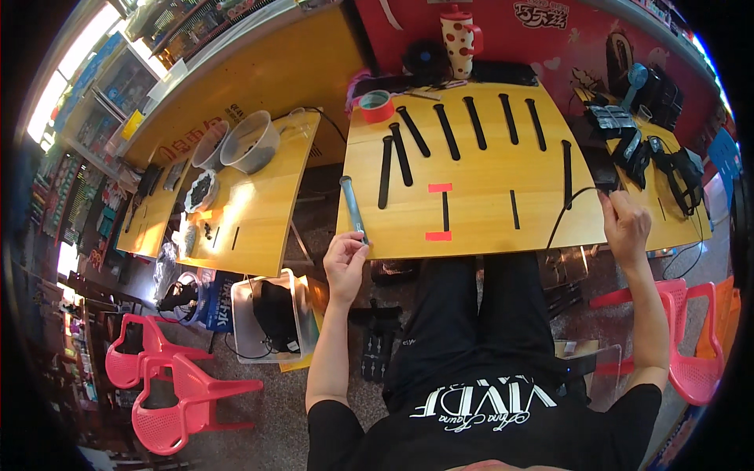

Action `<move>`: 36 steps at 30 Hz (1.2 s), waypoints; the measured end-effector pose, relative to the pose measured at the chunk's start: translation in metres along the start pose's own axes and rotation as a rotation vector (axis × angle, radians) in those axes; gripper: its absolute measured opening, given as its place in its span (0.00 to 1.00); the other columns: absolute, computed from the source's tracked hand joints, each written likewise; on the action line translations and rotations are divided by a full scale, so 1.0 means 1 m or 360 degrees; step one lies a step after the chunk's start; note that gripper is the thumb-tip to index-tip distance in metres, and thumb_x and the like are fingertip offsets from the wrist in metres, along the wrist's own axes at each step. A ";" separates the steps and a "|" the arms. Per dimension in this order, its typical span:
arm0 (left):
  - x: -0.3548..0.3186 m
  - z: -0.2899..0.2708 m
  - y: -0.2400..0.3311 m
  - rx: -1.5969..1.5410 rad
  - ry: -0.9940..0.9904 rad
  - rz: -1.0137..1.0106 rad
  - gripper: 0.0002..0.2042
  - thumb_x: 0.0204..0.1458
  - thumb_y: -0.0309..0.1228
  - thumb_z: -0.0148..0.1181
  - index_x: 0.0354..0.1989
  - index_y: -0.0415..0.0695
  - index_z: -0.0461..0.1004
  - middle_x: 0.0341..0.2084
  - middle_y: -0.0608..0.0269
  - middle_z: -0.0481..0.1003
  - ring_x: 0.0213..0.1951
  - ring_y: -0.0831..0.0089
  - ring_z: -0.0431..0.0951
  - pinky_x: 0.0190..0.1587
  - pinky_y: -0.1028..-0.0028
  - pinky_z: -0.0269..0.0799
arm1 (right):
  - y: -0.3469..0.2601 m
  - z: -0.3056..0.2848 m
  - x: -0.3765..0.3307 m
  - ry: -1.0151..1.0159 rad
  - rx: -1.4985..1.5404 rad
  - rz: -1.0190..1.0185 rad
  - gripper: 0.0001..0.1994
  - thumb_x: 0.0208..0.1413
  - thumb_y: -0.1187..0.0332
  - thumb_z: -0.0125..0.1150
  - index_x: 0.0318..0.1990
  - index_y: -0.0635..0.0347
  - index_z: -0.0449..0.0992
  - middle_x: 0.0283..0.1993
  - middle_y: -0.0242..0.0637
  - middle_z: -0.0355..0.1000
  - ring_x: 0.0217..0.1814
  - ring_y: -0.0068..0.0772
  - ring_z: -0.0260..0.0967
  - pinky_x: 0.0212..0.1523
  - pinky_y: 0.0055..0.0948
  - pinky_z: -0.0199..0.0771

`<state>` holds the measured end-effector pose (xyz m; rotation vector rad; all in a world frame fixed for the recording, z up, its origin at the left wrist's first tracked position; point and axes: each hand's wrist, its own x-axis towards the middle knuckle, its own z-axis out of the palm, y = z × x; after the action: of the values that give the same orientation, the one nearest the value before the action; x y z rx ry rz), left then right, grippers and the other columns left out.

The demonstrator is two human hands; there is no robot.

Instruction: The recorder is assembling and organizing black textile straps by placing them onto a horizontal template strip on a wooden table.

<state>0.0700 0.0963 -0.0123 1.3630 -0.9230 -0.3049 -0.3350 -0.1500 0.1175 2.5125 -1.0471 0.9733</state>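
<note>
My left hand (pixel 345 265) is at the near left corner of the yellow wooden table, its fingers pinched on the lower end of a shiny grey-blue strap (pixel 351 202). At the right edge, my right hand (pixel 628 224) is closed, with the thin black cable (pixel 559 216) curving up to its fingertips. Several black straps lie spread over the tabletop, among them one strap (pixel 446 132) in the far middle and another strap (pixel 567 174) close to the cable. Two red tape pieces (pixel 440 188) mark the ends of a narrow black strip (pixel 445 212).
Further back sit a red tape roll (pixel 376 106) and a spotted tumbler (pixel 457 41). A left table (pixel 263 220) carries clear plastic tubs (pixel 251 143). Pink chairs (pixel 184 400) stand on the floor beside a white bin (pixel 250 318). Black bags and straps (pixel 679 177) lie at right.
</note>
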 end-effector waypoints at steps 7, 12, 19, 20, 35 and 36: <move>0.003 -0.022 -0.007 -0.0064 -0.0157 -0.0148 0.03 0.51 0.16 0.58 0.29 0.36 0.73 0.41 0.59 0.71 0.34 0.81 0.73 0.37 0.82 0.70 | -0.010 0.013 0.042 0.0178 -0.0179 -0.0163 0.11 0.55 0.67 0.61 0.24 0.58 0.68 0.24 0.40 0.66 0.26 0.44 0.69 0.24 0.39 0.66; 0.010 -0.013 0.010 -0.0078 -0.0223 -0.0193 0.01 0.53 0.18 0.58 0.33 0.35 0.76 0.40 0.59 0.72 0.26 0.81 0.72 0.27 0.83 0.70 | -0.018 -0.009 0.054 0.0380 -0.0212 -0.0160 0.11 0.54 0.68 0.61 0.23 0.58 0.67 0.23 0.38 0.65 0.25 0.42 0.69 0.23 0.36 0.65; -0.006 0.041 0.099 0.0663 -0.0008 0.0660 0.08 0.50 0.19 0.60 0.40 0.35 0.77 0.38 0.56 0.72 0.29 0.76 0.71 0.28 0.82 0.67 | -0.037 -0.042 0.003 0.0281 0.0232 -0.0624 0.08 0.40 0.71 0.63 0.21 0.55 0.67 0.21 0.34 0.60 0.20 0.36 0.64 0.19 0.33 0.61; -0.019 0.065 0.123 0.0617 -0.0197 0.0574 0.11 0.52 0.26 0.63 0.42 0.34 0.76 0.41 0.53 0.72 0.36 0.69 0.74 0.37 0.76 0.71 | -0.042 -0.043 -0.007 0.0278 0.0202 -0.0712 0.09 0.36 0.71 0.63 0.20 0.54 0.66 0.20 0.32 0.59 0.19 0.32 0.64 0.18 0.30 0.60; -0.081 0.209 0.138 0.0046 -0.1905 -0.0661 0.11 0.63 0.27 0.47 0.44 0.33 0.75 0.15 0.69 0.69 0.17 0.85 0.64 0.21 0.83 0.58 | 0.041 -0.086 -0.164 0.0353 0.0648 0.0269 0.06 0.53 0.70 0.60 0.27 0.61 0.73 0.20 0.30 0.63 0.18 0.24 0.60 0.17 0.22 0.55; -0.079 0.205 0.132 0.0070 -0.1832 -0.0765 0.12 0.63 0.28 0.47 0.44 0.34 0.75 0.16 0.70 0.69 0.17 0.86 0.63 0.21 0.84 0.56 | 0.046 -0.091 -0.183 0.0451 0.0840 0.0783 0.09 0.59 0.69 0.57 0.28 0.60 0.76 0.20 0.31 0.65 0.19 0.25 0.62 0.18 0.21 0.59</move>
<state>-0.1670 0.0375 0.0649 1.4043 -1.5010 -1.5498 -0.5066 -0.0431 0.0620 2.4070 -1.5043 1.8998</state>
